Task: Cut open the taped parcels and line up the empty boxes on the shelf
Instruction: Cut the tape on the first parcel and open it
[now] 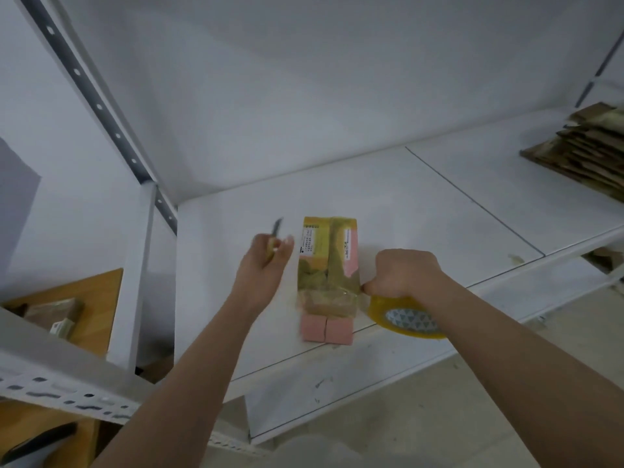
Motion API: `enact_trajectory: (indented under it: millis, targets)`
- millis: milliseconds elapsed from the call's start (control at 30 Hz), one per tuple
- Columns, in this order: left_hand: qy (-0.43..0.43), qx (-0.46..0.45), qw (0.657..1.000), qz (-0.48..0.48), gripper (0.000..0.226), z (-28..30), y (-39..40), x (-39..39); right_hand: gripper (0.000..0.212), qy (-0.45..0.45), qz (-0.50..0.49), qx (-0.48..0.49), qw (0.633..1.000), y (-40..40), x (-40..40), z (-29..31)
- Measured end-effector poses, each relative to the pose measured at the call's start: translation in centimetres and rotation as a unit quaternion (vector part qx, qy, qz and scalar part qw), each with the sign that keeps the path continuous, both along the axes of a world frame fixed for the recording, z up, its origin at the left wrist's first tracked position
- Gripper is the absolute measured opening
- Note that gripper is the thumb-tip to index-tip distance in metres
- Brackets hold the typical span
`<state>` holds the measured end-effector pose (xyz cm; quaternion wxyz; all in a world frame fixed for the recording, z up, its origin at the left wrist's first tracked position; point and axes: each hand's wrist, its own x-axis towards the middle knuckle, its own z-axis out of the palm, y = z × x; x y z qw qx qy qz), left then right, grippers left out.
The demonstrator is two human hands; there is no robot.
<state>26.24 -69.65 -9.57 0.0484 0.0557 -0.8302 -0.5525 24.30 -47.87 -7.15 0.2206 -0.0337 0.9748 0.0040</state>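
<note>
Right hand (403, 273) around tape roll (407, 319), left (266, 261) gripping knife (277, 228), beside labelled parcel (327, 265), print unreadable.

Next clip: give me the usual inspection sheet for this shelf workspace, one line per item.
Surface: white shelf, seam lines across it.
Job's things: taped parcel lying near the front edge, pink flaps toward the person; small knife.
Clutter: stack of flattened cardboard at far right.
Hands: left hand grips the knife beside the parcel; right hand holds a tape roll and pinches at the parcel's corner.
Cables: nothing seen.
Surroundings: white wall, perforated shelf posts, wooden surface at lower left.
</note>
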Motion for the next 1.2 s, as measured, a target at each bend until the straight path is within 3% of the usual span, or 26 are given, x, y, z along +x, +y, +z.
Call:
enact_trajectory:
  millis: [100, 200, 267, 367, 467, 533, 567, 700, 800, 933, 1067, 1200]
  targets:
    - [-0.002, -0.055, 0.984, -0.168, 0.036, 2.9, 4.3, -1.1, 0.033, -0.004, -0.002, -0.002, 1.000, 0.0, 0.1, 0.3]
    - [-0.071, -0.066, 0.956, -0.276, 0.044, 2.2, 7.1, -1.8, 0.027, -0.001, -0.006, -0.030, 1.000, 0.3, 0.3, 0.6]
    - [-0.106, -0.045, 0.956, -0.268, 0.045, 0.7, 7.4, -2.1, 0.023, -0.005, -0.008, -0.077, 0.997, 0.5, 0.5, 1.0]
    - [-0.090, -0.038, 0.968, -0.232, 0.046, -0.7, 7.4, -2.7, 0.016, -0.051, -0.029, -0.179, 0.982, 1.9, 0.6, 1.8]
    - [-0.067, -0.041, 0.969, -0.232, 0.045, -1.0, 7.4, -2.7, 0.028, -0.121, -0.078, -0.250, 0.958, 4.7, 1.1, 2.7]
    - [-0.055, -0.061, 0.968, -0.236, 0.046, -1.1, 7.2, -2.6, 0.029, -0.118, -0.099, -0.274, 0.949, 5.8, 1.0, 2.8]
    - [-0.047, -0.069, 0.968, -0.239, 0.047, -1.1, 7.1, -2.6, 0.030, -0.103, -0.099, -0.264, 0.954, 6.0, 1.0, 2.7]
    - [-0.050, -0.042, 0.969, -0.238, 0.044, -0.3, 6.9, -2.3, 0.052, -0.051, -0.047, -0.076, 0.995, 5.8, 0.6, 1.3]
    - [-0.080, -0.063, 0.959, -0.264, 0.043, -0.5, 6.8, -2.1, 0.046, -0.074, -0.041, -0.133, 0.988, 6.7, 1.0, 1.1]
    - [-0.106, -0.174, 0.916, -0.346, 0.045, 0.1, 6.7, -2.2, 0.031, -0.106, -0.070, -0.260, 0.957, 7.6, 1.5, 1.4]
    - [-0.117, -0.341, 0.850, -0.384, 0.046, 2.0, 8.5, -2.1, 0.025, -0.089, -0.095, -0.288, 0.949, 7.3, 1.5, 0.3]
    - [-0.144, -0.478, 0.787, -0.362, 0.050, 2.4, 10.7, -2.1, 0.026, -0.064, -0.109, -0.298, 0.946, 7.0, 1.8, -0.1]
